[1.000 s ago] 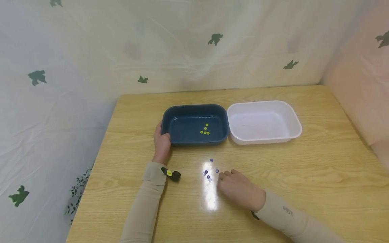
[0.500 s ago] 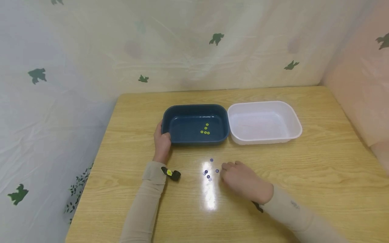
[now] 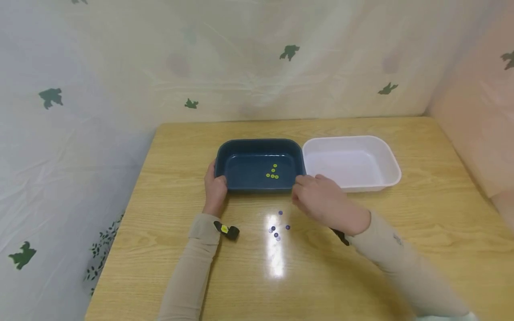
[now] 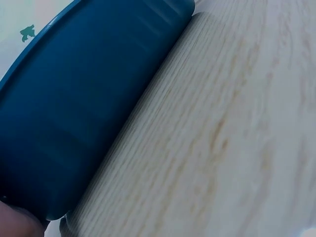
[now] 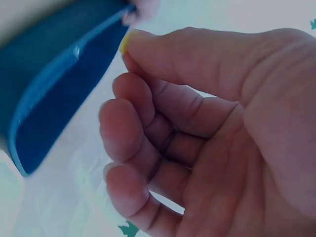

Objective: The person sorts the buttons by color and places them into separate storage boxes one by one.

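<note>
My left hand [image 3: 215, 189] grips the left end of a dark blue plastic tray [image 3: 245, 176], thumb over its front corner. Several small yellow buttons [image 3: 273, 170] lie on the tray's floor. At the tray's front right corner is my right hand [image 3: 321, 200], raised over the table. Between its thumb and index finger it pinches a yellow button [image 5: 125, 43], of which only an edge shows in the right wrist view. The other fingers are curled loosely. In the left wrist view, the tray's outer wall [image 4: 94, 94] fills the upper left.
A white tray [image 3: 349, 165] stands right of the blue one, their ends side by side. Several dark and pale purple buttons [image 3: 275, 235] are scattered on the wooden table [image 3: 160, 249] in front. A cloth backdrop [image 3: 241, 58] rises behind the table.
My right hand has risen from beside the purple buttons, forward to the blue tray's front right corner. The left hand has kept its grip on the tray.
</note>
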A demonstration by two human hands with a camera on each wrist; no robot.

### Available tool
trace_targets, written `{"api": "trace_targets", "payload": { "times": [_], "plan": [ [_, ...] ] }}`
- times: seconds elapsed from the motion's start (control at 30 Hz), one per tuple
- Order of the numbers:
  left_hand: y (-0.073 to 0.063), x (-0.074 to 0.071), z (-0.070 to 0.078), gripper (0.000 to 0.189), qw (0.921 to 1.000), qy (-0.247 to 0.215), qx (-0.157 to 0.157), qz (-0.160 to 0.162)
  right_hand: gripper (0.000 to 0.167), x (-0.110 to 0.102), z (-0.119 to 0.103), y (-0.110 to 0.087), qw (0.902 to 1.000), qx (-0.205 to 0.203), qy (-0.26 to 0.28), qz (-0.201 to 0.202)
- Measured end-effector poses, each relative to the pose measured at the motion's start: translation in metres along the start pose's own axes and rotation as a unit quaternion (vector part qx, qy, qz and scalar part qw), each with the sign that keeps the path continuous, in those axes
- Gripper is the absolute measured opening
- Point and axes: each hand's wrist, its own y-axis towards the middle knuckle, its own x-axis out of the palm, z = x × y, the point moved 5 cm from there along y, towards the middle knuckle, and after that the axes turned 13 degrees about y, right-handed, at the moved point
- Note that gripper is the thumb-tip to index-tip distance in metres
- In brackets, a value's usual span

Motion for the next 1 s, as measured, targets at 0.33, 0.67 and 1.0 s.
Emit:
{"api": "trace_targets", "payload": {
  "times": [0.33, 0.67, 1.0],
  "plan": [
    [-0.003, 0.005, 0.000, 0.074, 1.0000, 0.001, 0.004, -0.008, 0.015, -0.022, 0.026, 0.055, 0.9987, 0.038, 0.022, -0.027],
    [-0.006, 0.005, 0.002, 0.074, 1.0000, 0.003, -0.001, -0.005, 0.028, 0.011, 0.043, 0.086, 0.9953, 0.058, 0.051, -0.058],
    [-0.009, 0.004, 0.002, 0.076, 0.9999, 0.011, 0.007, 0.003, 0.026, 0.046, 0.061, 0.101, 0.9890, 0.088, 0.068, -0.098]
  ]
}}
